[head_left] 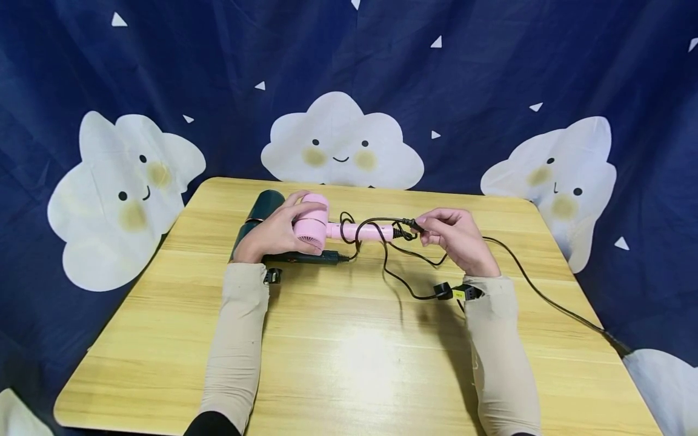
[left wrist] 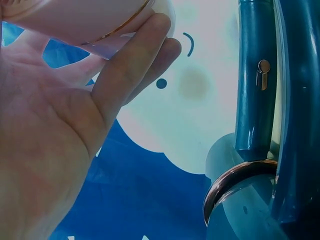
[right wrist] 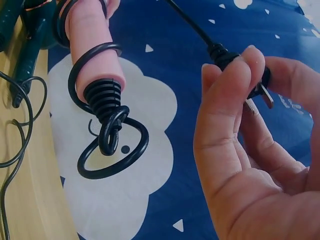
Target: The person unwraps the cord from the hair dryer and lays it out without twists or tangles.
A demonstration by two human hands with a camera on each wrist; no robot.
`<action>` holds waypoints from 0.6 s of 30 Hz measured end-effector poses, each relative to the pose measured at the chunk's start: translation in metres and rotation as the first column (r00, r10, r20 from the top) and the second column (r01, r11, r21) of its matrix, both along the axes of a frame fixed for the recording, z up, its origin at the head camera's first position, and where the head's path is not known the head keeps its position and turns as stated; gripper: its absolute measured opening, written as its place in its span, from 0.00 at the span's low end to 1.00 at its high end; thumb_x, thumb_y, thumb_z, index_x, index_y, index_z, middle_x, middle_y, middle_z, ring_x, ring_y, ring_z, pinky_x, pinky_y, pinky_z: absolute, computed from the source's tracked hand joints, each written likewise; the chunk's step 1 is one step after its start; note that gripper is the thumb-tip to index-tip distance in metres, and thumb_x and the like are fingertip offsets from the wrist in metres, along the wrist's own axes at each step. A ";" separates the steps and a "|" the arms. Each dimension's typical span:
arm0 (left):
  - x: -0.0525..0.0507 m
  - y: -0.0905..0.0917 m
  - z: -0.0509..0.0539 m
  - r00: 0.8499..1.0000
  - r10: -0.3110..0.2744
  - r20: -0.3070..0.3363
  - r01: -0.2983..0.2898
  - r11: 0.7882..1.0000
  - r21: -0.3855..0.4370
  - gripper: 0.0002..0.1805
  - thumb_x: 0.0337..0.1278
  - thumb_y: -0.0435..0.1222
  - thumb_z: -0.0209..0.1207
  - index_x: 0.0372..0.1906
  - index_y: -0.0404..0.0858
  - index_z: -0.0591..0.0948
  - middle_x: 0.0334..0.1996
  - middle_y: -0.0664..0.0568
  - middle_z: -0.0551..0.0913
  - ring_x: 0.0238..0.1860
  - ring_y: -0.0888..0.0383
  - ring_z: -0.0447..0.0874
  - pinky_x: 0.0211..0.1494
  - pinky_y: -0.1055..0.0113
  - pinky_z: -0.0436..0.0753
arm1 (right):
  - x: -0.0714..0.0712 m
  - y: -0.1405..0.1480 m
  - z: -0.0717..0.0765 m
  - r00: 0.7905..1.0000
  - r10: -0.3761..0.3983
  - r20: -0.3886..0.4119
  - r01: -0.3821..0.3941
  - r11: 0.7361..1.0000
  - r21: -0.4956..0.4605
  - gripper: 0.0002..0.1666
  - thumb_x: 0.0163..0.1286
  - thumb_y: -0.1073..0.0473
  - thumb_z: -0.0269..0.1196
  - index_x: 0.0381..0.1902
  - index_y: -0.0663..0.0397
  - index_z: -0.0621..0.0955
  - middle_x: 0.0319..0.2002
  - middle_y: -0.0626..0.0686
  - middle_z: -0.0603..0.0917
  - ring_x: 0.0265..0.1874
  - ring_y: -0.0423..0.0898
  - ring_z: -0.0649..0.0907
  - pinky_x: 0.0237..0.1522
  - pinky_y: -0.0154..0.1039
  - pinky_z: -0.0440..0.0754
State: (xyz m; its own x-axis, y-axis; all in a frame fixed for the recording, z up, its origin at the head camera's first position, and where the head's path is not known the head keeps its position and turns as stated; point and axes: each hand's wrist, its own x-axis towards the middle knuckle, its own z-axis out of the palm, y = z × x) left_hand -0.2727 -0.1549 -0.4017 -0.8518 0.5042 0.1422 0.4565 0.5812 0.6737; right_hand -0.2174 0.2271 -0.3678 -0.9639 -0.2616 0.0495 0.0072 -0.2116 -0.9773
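Note:
A pink hair dryer [head_left: 362, 231] is held up on its side, its handle pointing right. My left hand [head_left: 275, 230] grips its round head. Loops of black cord [right wrist: 95, 52] wind around the pink handle. In my right hand [head_left: 458, 239], fingertips and thumb pinch the black plug [right wrist: 227, 60] at the cord's end, its metal prongs [right wrist: 267, 96] showing in the right wrist view. A dark green hair dryer [head_left: 265, 206] lies on the table behind and below my left hand, which hides part of it; its handle appears in the left wrist view.
The wooden table [head_left: 338, 339] stands before a blue curtain [head_left: 349, 54] with cloud prints. A black plug [head_left: 443, 290] with a yellow-labelled piece is beside my right wrist, partly hidden. Another black cord [head_left: 540, 290] runs over the table's right edge.

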 end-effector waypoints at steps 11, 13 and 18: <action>0.000 -0.005 0.000 1.000 0.026 0.013 -0.026 1.000 0.001 0.52 0.29 0.51 0.86 0.70 0.59 0.76 0.80 0.54 0.56 0.67 0.45 0.69 0.61 0.48 0.79 | -0.001 0.003 -0.004 0.987 0.142 0.077 -0.152 0.978 0.145 0.06 0.74 0.68 0.63 0.38 0.58 0.87 0.32 0.53 0.90 0.24 0.42 0.88 0.32 0.36 0.89; 0.000 -0.006 0.000 0.999 0.035 0.006 -0.035 0.999 0.000 0.52 0.29 0.51 0.86 0.70 0.59 0.76 0.81 0.54 0.56 0.68 0.46 0.68 0.61 0.48 0.79 | -0.001 0.003 -0.004 0.982 0.165 0.090 -0.178 0.971 0.160 0.05 0.73 0.67 0.64 0.39 0.58 0.87 0.32 0.53 0.90 0.25 0.43 0.90 0.33 0.37 0.90; 0.000 -0.008 -0.001 0.999 0.038 -0.001 -0.038 0.999 0.009 0.52 0.29 0.51 0.86 0.70 0.59 0.77 0.81 0.53 0.57 0.69 0.46 0.66 0.61 0.48 0.79 | -0.003 0.006 -0.008 0.972 0.213 0.100 -0.226 0.962 0.156 0.03 0.73 0.67 0.64 0.41 0.59 0.85 0.33 0.52 0.89 0.27 0.45 0.91 0.34 0.39 0.90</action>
State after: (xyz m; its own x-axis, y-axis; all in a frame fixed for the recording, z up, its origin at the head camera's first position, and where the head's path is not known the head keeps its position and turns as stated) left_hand -0.2729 -0.1624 -0.4022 -0.8700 0.4702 0.1480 0.4353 0.5920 0.6782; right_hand -0.2204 0.2327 -0.3761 -0.8809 -0.4650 -0.0881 0.1161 -0.0317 -0.9927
